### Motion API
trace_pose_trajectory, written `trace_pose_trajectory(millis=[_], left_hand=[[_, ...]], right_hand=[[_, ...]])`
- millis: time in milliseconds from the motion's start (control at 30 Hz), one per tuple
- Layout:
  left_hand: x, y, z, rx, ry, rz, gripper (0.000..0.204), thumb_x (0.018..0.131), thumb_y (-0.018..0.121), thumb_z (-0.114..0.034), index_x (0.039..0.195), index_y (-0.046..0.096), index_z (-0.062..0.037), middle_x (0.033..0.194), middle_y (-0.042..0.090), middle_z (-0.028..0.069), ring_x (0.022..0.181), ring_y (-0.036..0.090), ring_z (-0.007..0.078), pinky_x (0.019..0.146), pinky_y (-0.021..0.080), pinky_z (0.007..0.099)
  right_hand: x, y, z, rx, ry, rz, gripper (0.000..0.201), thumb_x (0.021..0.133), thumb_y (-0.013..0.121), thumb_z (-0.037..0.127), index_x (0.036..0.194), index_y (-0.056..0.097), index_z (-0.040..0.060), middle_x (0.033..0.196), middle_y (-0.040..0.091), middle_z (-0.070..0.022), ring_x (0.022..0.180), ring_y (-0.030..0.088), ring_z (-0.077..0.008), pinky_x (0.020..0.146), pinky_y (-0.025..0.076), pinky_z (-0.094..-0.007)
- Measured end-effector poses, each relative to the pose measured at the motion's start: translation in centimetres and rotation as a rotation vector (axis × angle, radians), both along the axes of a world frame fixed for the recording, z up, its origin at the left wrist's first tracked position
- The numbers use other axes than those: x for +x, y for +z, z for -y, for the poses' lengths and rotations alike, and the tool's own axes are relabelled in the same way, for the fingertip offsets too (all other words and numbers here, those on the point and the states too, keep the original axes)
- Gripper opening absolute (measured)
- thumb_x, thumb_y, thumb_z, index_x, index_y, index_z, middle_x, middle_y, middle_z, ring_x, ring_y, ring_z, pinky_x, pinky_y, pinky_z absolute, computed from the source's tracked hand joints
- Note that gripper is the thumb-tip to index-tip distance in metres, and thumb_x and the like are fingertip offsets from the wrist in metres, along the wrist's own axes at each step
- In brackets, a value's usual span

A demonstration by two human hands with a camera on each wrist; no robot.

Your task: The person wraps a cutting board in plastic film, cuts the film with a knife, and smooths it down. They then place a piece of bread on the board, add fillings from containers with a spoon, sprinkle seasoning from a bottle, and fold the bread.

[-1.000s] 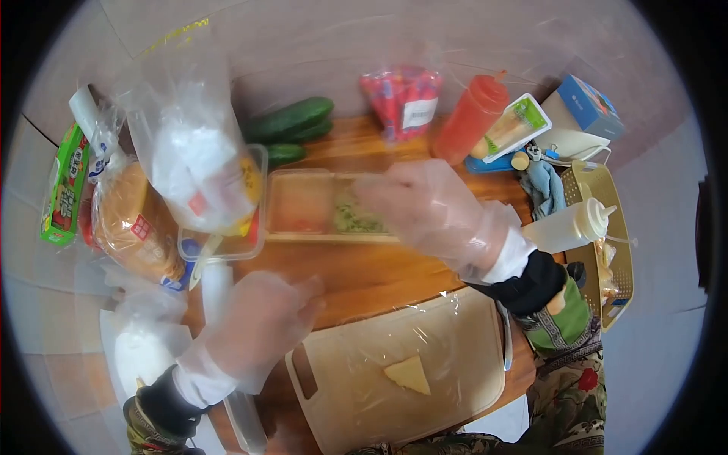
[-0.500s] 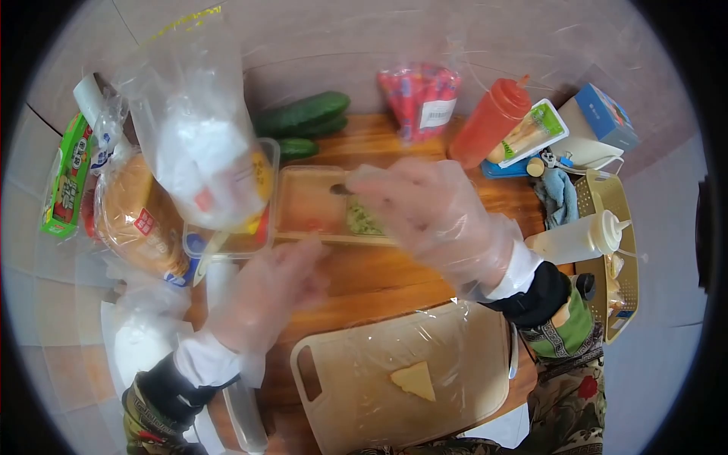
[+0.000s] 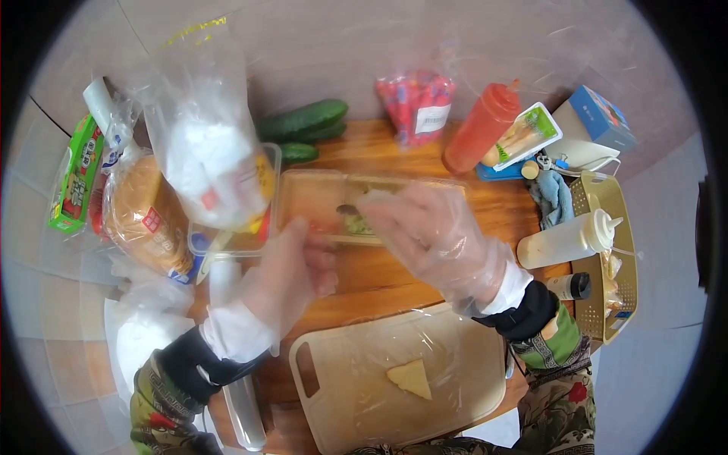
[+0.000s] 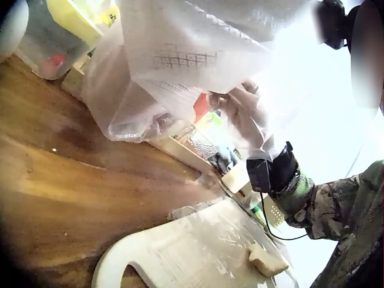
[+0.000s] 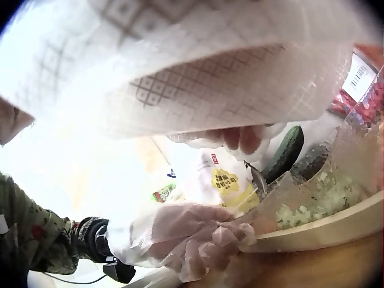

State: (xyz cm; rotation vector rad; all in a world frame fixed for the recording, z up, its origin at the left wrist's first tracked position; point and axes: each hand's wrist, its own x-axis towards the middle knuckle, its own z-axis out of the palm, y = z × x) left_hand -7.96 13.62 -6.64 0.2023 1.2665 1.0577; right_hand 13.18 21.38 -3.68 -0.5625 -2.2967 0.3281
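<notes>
Gloved in clear plastic, my right hand (image 3: 440, 239) is over the divided tray (image 3: 334, 238) with fingers bent together. A small dark utensil (image 3: 347, 210) pokes out at its fingertips; in the right wrist view the utensil (image 5: 257, 177) looks metallic. Below it lie chopped green pieces (image 3: 358, 225), and the compartment to the left holds a few reddish bits. The left hand (image 3: 284, 273), gloved too and blurred, hovers before the tray's left end, fingers loosely bent around nothing visible. A pale yellow triangular piece (image 3: 410, 378) lies on the film-covered cutting board (image 3: 341, 379).
Bagged bread (image 3: 144, 216) and a lidless plastic box (image 3: 227, 246) under a large bag stand left. Cucumbers (image 3: 307, 121), a pink packet (image 3: 417, 106) and a red bottle (image 3: 481, 129) are at the back. To the right are a white bottle (image 3: 561, 241) and a basket (image 3: 626, 273).
My left hand has moved up and right, closer to the tray. The right hand stays over the green pieces, and the dark utensil at its fingertips now shows more plainly, slightly lower.
</notes>
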Motion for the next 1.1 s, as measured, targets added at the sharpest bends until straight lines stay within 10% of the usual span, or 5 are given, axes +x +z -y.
trace_pose_trajectory(millis=[600,800,867,1100], left_hand=[[1.3,3.1,3.0,0.189,-0.044,-0.159,0.02,0.098,0.051,-0.024,0.094,0.055,-0.0058,0.074,0.053,0.0028,0.062,0.05,0.0152,0.053,0.041,0.0323],[1.2,4.2,6.6,0.194,-0.162,-0.22,0.017,0.099,0.052,-0.024,0.091,0.053,-0.0085,0.078,0.051,0.0006,0.063,0.048,0.0114,0.053,0.038,0.0302],[0.9,4.3,7.5,0.149,-0.152,-0.237,0.017,0.098,0.052,-0.023,0.089,0.051,-0.009,0.077,0.049,0.0003,0.062,0.047,0.0108,0.053,0.037,0.0299],[0.2,4.7,9.1,0.033,-0.004,-0.192,0.014,0.095,0.051,-0.019,0.085,0.046,-0.0107,0.073,0.048,0.0006,0.059,0.044,0.0104,0.051,0.033,0.0283]], right_hand=[[2.6,1.1,3.7,0.11,-0.044,-0.265,0.033,0.081,0.071,-0.007,0.113,0.071,0.0027,0.092,0.069,-0.0131,0.066,0.061,-0.0289,0.056,0.049,-0.0376],[4.1,1.8,5.7,-0.339,-0.193,-0.379,0.019,0.094,0.063,0.006,0.11,0.071,0.0012,0.085,0.068,-0.0108,0.063,0.059,-0.0187,0.058,0.048,-0.0323],[4.5,1.5,5.5,-0.839,-0.229,-0.395,0.021,0.099,0.058,0.016,0.107,0.07,0.0,0.08,0.064,-0.0078,0.063,0.056,-0.0138,0.057,0.046,-0.0281],[4.9,-1.4,4.2,-0.965,-0.138,-0.013,0.026,0.102,0.051,0.026,0.099,0.067,0.0056,0.08,0.058,-0.0047,0.064,0.055,-0.0137,0.059,0.047,-0.0311]])
